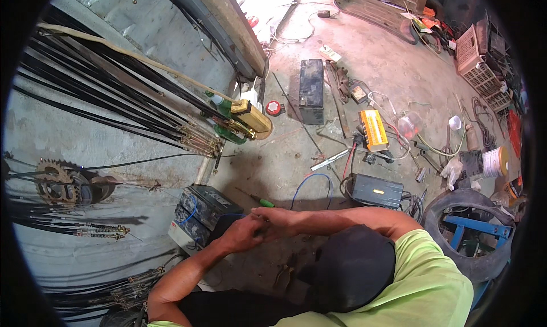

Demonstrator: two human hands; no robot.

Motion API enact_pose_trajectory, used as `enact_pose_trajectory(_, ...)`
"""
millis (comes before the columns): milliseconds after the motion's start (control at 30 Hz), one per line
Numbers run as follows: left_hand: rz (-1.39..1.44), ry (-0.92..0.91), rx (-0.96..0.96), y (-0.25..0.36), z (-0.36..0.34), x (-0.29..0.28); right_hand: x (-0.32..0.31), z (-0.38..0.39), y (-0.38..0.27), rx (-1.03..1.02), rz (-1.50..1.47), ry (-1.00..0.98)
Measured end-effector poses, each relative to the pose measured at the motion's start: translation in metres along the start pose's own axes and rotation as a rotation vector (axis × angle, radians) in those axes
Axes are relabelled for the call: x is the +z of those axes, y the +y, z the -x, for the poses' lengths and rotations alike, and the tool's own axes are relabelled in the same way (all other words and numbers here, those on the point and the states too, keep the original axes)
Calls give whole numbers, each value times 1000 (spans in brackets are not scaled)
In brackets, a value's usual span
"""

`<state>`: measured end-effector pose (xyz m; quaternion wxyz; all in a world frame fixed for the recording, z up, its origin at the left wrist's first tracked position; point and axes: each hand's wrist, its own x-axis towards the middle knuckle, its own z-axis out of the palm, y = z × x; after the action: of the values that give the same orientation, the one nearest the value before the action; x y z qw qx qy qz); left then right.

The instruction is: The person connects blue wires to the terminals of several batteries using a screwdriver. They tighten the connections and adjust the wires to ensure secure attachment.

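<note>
The left hand (242,234) and the right hand (277,217) meet low in the middle of the scene, touching each other just right of a stack of dark rectangular batteries (200,210) that sits on the grey concrete floor (376,59). Both hands are curled, fingers drawn in and pressed close around something small between them; what they pinch is hidden by the fingers, so I cannot tell what it is. A thin blue wire (310,184) loops up from the floor just beyond the right hand and runs toward the fingers, and another blue wire (192,208) curves over the top of the battery stack. A green-handled screwdriver (261,201) lies on the floor just beyond the hands, between the stack and the blue loop. To the right, near the right forearm, stands a black box-shaped unit (376,191) with cables trailing off it. Farther off lie an orange rectangular device (373,130) and a tall dark battery (311,91) standing upright. On the left, bundles of black cables (97,93) hang along the wall beside a rusty toothed sprocket (55,181). At the right edge rests a black rubber tyre (467,236).
</note>
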<state>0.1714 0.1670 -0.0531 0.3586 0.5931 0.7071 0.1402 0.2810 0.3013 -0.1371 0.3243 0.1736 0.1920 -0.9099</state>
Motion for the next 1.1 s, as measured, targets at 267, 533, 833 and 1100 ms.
enact_pose_trajectory(267,16,-83,-71,-3,0,-2,-11,-8,6,-80,66,-118)
enact_pose_trajectory(533,51,-32,-93,2,1,-8,7,7,-1,-77,185,179)
enact_pose_trajectory(833,111,75,-301,1,1,-6,-3,5,-3,-94,126,42)
enact_pose_trajectory(1100,395,38,-426,-10,9,-2,-8,55,-55,-229,373,291)
